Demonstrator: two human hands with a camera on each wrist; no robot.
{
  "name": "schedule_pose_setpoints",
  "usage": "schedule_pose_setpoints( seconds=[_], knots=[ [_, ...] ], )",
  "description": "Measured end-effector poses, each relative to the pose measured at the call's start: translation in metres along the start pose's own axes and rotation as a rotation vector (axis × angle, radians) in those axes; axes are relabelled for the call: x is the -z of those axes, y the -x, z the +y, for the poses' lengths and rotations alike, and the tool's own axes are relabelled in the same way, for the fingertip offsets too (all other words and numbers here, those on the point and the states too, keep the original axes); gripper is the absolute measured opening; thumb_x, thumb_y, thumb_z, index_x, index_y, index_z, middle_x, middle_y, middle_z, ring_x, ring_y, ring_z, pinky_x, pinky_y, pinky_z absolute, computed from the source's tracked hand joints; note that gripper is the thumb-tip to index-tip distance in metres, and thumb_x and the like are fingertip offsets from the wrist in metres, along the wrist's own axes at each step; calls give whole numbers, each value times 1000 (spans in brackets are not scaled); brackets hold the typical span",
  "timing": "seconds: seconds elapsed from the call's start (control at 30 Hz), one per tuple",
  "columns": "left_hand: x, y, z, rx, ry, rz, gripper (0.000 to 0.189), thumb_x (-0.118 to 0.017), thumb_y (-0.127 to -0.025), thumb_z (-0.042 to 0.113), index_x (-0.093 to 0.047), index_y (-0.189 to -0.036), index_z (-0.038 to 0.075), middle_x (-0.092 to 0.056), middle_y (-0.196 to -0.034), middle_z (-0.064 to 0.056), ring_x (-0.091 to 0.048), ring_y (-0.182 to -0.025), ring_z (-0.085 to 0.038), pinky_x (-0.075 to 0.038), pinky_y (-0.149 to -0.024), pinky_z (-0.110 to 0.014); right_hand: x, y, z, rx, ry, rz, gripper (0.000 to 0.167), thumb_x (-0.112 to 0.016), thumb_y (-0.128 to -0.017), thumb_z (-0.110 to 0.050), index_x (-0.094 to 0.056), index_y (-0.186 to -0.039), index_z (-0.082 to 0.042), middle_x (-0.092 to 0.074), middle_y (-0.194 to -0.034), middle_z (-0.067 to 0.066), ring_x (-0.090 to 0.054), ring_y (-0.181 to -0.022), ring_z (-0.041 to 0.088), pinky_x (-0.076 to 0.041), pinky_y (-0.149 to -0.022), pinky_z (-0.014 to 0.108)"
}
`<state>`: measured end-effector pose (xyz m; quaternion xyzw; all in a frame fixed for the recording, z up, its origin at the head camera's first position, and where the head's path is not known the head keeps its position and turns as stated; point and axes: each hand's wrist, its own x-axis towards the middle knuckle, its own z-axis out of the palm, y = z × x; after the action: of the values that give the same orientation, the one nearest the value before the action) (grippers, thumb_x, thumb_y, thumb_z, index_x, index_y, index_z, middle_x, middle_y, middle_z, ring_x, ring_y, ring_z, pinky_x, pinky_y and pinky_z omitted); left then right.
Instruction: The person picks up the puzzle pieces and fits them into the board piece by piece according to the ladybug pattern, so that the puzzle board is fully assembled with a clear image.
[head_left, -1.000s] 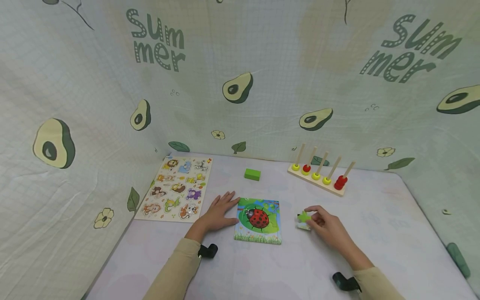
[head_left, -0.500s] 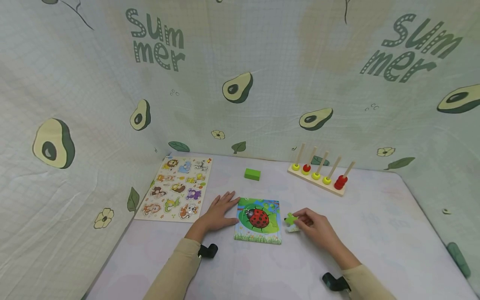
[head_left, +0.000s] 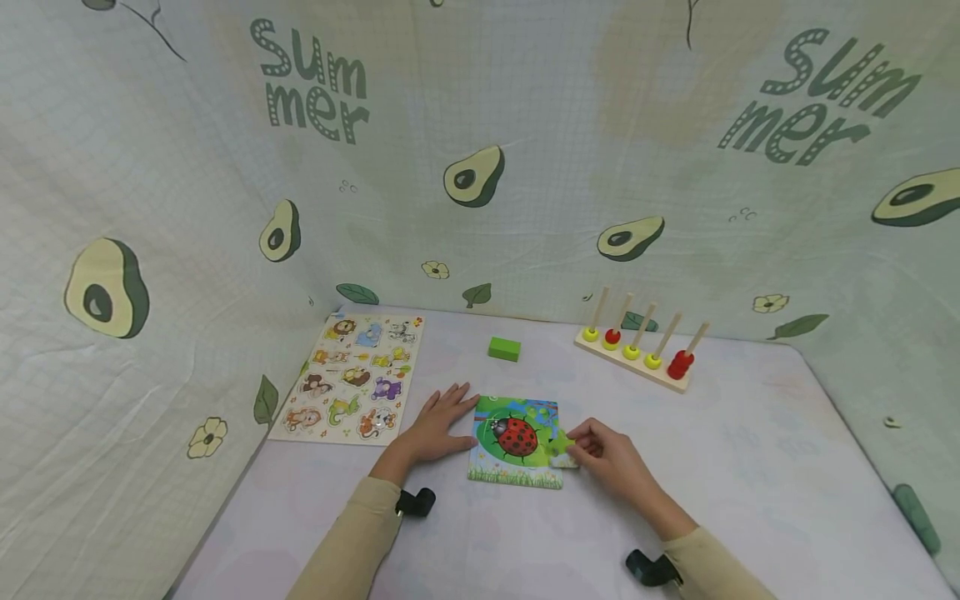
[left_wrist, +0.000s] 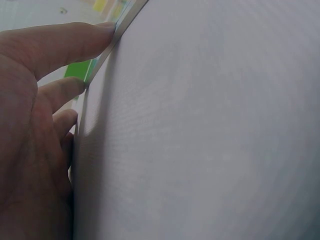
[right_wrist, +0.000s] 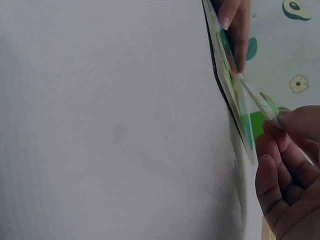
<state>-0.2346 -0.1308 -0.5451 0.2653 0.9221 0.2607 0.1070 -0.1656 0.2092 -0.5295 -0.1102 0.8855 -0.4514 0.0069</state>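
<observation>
A square ladybug jigsaw puzzle (head_left: 515, 437) lies flat in the middle of the table in the head view. My left hand (head_left: 437, 427) rests at its left side with spread fingers, thumb and index fingertips right at the edge. In the left wrist view, the thumb (left_wrist: 75, 42) meets the puzzle's thin side. From the right, my right hand (head_left: 613, 460) pinches a green and white puzzle piece (head_left: 562, 452) between thumb and fingertips. This piece overlaps the puzzle's right edge. The right wrist view has the piece (right_wrist: 263, 104) tilted, its far end close over the board.
At the back left lies an animal peg board (head_left: 352, 379). A green block (head_left: 505, 349) sits behind the puzzle. To the back right stands a wooden stacking rack (head_left: 633, 360) with upright pegs and red and yellow beads. A printed cloth (head_left: 540, 108) hangs behind the table.
My right hand has moved left with the puzzle piece, from beside the puzzle to over its right edge. The left hand has stayed in place.
</observation>
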Motion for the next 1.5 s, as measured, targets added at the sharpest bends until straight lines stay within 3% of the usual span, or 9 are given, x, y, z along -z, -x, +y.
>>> schedule_pose_setpoints(
  seconds=[0.23,0.47,0.9,1.2,1.37,1.5],
  knots=[
    [0,-1,-1,0,0,-4,77,-67,-94,43,-36,-160,18,-19,-169,-6,-9,-157,-27,-2,-127,-49,-12,0,-4,21,-24,-56,13,-75,-93,-15,-68,-102,-11,-69,-84,-7,-63,-74,4,-55,-66,22],
    [0,0,0,-1,2,2,76,-67,-94,43,-37,-159,18,-19,-169,-6,-9,-157,-27,-2,-127,-49,-18,-1,-10,-13,-19,-81,12,-75,-93,-16,-68,-101,-10,-68,-83,-8,-63,-74,4,-54,-67,22],
    [1,0,2,6,6,-2,77,-68,-94,43,-36,-160,19,-19,-169,-6,-8,-157,-27,-1,-127,-48,-23,-1,-17,-20,92,-89,14,-77,-91,-20,-68,-98,-12,-59,-74,-11,-52,-65,3,-45,-59,20],
    [0,-1,0,2,3,-8,77,-68,-94,43,-37,-159,17,-19,-169,-8,-9,-157,-28,-2,-127,-49,-22,0,-13,72,111,-149,26,-79,-90,-23,-69,-110,-11,-56,-79,-11,-50,-67,3,-46,-59,21],
    [0,0,0,0,11,-4,77,-68,-94,43,-37,-159,16,-19,-169,-8,-9,-157,-29,-3,-127,-50,-21,1,-11,152,205,-192,31,-80,-89,-29,-74,-116,-14,-52,-84,-11,-48,-73,2,-44,-61,20],
    [1,0,2,-1,22,-1,77,-69,-93,42,-38,-159,16,-20,-169,-8,-10,-157,-29,-2,-127,-50,-19,2,-11,149,265,-199,30,-79,-90,-33,-76,-116,-18,-49,-84,-12,-45,-74,2,-41,-60,20]
  ],
)
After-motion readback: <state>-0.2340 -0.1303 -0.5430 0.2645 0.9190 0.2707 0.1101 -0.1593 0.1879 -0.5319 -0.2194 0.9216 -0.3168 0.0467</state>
